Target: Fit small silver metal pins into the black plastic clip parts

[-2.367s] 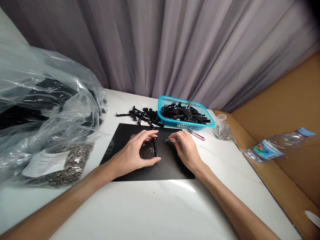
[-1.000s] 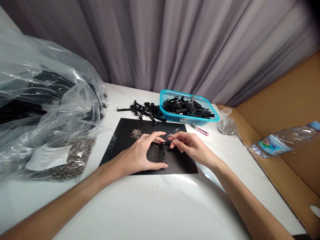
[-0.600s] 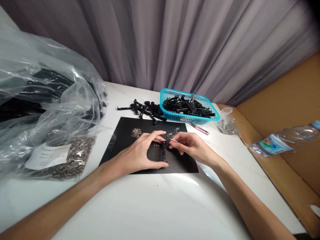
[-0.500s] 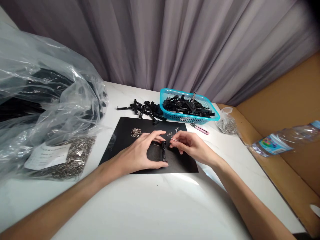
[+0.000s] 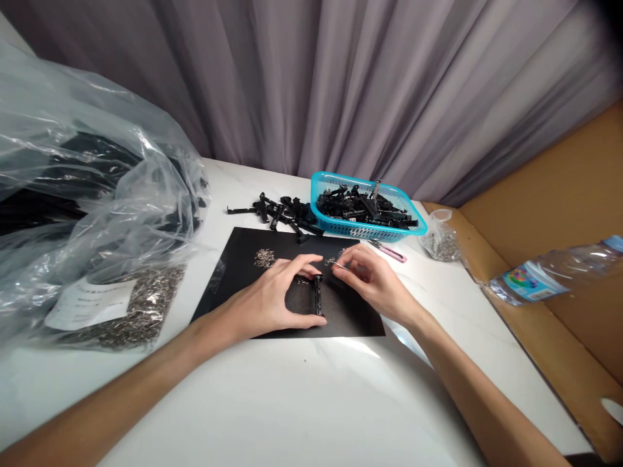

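Observation:
My left hand (image 5: 277, 295) grips a narrow black plastic part (image 5: 318, 295) between thumb and fingers, one at each end. The part stands lengthwise over a black mat (image 5: 350, 318). To its right, my right hand (image 5: 365, 275) is closed in a pinch on a thin, light, needle-like metal tool (image 5: 340, 266); its tip points left, apart from the black part. Small metal pieces lie on the mat: a pile (image 5: 264, 258) beyond my left hand, and a looser scatter (image 5: 329, 261) near my right fingertips.
A blue basket (image 5: 372, 231) full of black plastic parts stands behind the mat, with more loose parts (image 5: 282, 213) beside it. A pink-handled cutter (image 5: 392, 252) lies at right. Clear bags (image 5: 146, 305) crowd the left; a small bag (image 5: 442, 243) and plastic bottle (image 5: 545, 275) are right.
My right hand has shifted slightly up and away, its fingertips now nearer the loose metal pieces. My left hand keeps the black part in almost the same spot.

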